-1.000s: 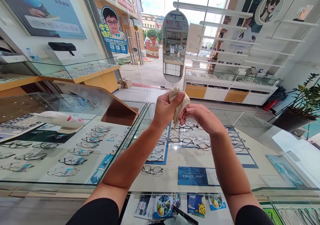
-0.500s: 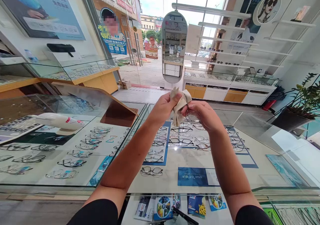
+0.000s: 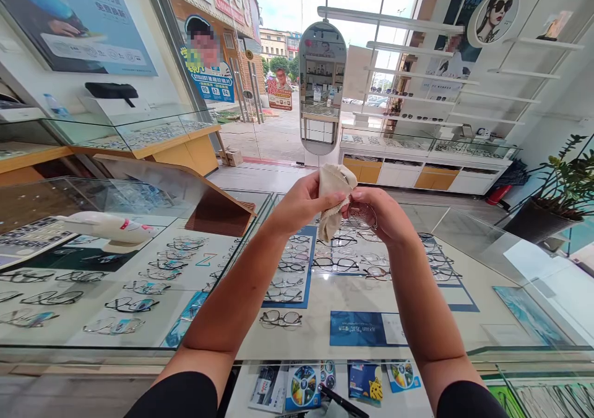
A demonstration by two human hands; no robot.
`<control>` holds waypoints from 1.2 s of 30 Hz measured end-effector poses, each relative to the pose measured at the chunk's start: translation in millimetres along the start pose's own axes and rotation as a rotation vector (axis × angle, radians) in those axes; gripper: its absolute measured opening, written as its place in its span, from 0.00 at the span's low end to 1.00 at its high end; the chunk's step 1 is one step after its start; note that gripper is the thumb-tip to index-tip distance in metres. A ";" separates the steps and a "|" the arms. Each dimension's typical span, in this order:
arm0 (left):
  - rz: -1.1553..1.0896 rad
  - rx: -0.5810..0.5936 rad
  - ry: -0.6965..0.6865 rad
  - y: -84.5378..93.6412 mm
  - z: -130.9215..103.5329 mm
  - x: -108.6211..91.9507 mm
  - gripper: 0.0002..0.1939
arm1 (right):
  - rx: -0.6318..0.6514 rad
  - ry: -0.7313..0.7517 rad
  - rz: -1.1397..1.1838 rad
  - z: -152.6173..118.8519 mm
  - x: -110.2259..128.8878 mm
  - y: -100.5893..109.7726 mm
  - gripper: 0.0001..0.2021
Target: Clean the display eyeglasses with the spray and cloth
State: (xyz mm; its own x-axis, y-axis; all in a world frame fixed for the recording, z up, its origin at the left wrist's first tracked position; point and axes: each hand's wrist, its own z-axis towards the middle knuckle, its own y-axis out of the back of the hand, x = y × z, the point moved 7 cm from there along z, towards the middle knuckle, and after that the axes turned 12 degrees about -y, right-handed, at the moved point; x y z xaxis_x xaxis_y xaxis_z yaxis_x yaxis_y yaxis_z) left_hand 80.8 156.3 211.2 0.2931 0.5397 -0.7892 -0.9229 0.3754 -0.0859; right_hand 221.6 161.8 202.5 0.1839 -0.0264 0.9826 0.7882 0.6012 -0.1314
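My left hand (image 3: 304, 200) is closed on a cream cleaning cloth (image 3: 330, 186), its thumb pressed over the folded fabric. The cloth is wrapped about one side of a pair of eyeglasses, and that side is hidden. My right hand (image 3: 383, 215) pinches the eyeglasses (image 3: 362, 216) near the middle; one round lens with droplets or specks on it shows below the fingers. Both hands are held together above the glass display case, over rows of spectacle frames (image 3: 336, 263).
Below the hands, a glass-topped case holds more frames (image 3: 281, 319) and a blue leaflet (image 3: 357, 328). A white rocket-shaped object (image 3: 109, 225) lies at left. An oval mirror (image 3: 323, 87) stands ahead; a potted plant (image 3: 547, 195) is at right. Near me are cards and a black pen (image 3: 343, 400).
The left thumb has moved right across the cloth, and the cloth now spreads wider over the covered side of the glasses. The visible lens has shifted slightly right.
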 end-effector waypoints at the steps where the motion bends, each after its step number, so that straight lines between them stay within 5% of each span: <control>1: 0.019 -0.004 -0.005 -0.7 0.0 0.4 0.24 | -0.001 -0.006 0.006 0.2 -0.9 -0.2 0.12; 6: 0.160 -0.080 -0.077 -1.7 -2.6 -0.1 0.23 | 0.000 -0.001 -0.013 -1.0 -1.8 -3.7 0.12; 14: 0.163 -0.383 -0.143 -2.0 -11.8 -4.9 0.30 | -0.024 0.056 -0.087 -7.5 7.7 -7.2 0.13; 26: 0.215 -0.262 -0.122 -6.7 -8.7 2.1 0.26 | 0.005 0.011 -0.083 -7.1 3.8 -8.1 0.13; 36: 0.228 -0.342 -0.219 -5.0 -8.2 -3.6 0.33 | 0.070 0.023 -0.169 -7.3 4.1 -11.1 0.15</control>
State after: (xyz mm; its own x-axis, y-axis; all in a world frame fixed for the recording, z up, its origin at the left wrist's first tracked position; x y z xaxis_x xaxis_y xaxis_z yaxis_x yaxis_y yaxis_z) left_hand 82.4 146.3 209.5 0.0850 0.7396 -0.6677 -0.9885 -0.0217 -0.1499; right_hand 217.8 149.2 207.1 0.0659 -0.1494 0.9866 0.7664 0.6407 0.0459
